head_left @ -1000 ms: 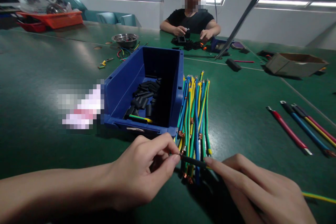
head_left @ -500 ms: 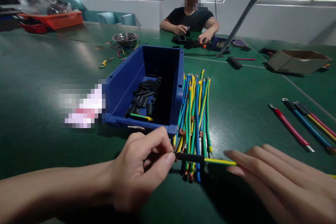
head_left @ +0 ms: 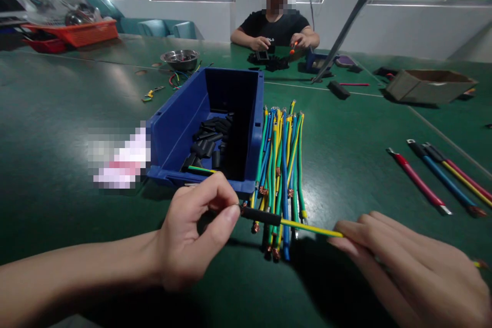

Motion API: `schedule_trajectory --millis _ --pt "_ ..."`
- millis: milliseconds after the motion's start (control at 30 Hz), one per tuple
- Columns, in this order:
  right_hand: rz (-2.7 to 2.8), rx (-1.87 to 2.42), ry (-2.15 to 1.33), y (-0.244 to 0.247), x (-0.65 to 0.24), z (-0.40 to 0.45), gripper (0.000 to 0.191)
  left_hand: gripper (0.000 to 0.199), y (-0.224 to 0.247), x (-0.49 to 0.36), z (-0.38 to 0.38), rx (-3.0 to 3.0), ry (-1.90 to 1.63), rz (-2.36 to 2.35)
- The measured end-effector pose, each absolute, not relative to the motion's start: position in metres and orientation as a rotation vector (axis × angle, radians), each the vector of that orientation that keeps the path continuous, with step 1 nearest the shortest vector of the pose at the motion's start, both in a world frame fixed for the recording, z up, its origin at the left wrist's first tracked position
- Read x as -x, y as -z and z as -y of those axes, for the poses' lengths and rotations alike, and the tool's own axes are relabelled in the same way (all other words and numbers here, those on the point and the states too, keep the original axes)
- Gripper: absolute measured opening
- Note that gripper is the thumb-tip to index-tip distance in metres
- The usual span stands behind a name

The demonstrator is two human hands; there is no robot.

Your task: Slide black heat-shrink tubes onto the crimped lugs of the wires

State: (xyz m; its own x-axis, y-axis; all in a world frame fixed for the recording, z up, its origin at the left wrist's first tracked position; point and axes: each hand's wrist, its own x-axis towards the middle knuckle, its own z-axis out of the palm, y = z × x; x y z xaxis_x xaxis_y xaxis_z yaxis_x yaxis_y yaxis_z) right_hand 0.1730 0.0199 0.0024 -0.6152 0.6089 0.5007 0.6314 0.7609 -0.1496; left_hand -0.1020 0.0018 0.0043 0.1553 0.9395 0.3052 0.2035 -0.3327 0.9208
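- Left hand (head_left: 202,230): pinching yellow-green wire (head_left: 307,227) at its black tube (head_left: 261,216) end, by blue bin's (head_left: 172,118) near edge.
- Right hand (head_left: 407,261): gripping wire's other stretch, right of bin.
- Tube: around wire, near-right of bin.
- Advice: hold wire straight; avoid snagging copper.

Yellow and green stripe the held wire (head_left: 307,227), black its sleeve (head_left: 261,216); black too on the tubing pieces (head_left: 207,148) in the deep-blue parts bin (head_left: 177,125)! Blue, green and yellow through the wire bundle (head_left: 284,179), coppery ends (head_left: 275,254); orange basket (head_left: 90,35) by the far edge of the dark-green worktop (head_left: 346,164).
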Motion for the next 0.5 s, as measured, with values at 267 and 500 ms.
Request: schedule_trajectory --millis 267,500 --pt "2.270 1.073 -0.104 -0.006 -0.165 -0.023 0.015 0.032 -0.013 0.111 -0.003 -2.097 -1.227 -0.933" --pt "2.073 1.230 -0.673 -0.011 -0.153 -0.028 0.027 0.012 -0.020 0.115 -0.008 -2.651 -1.366 -1.117"
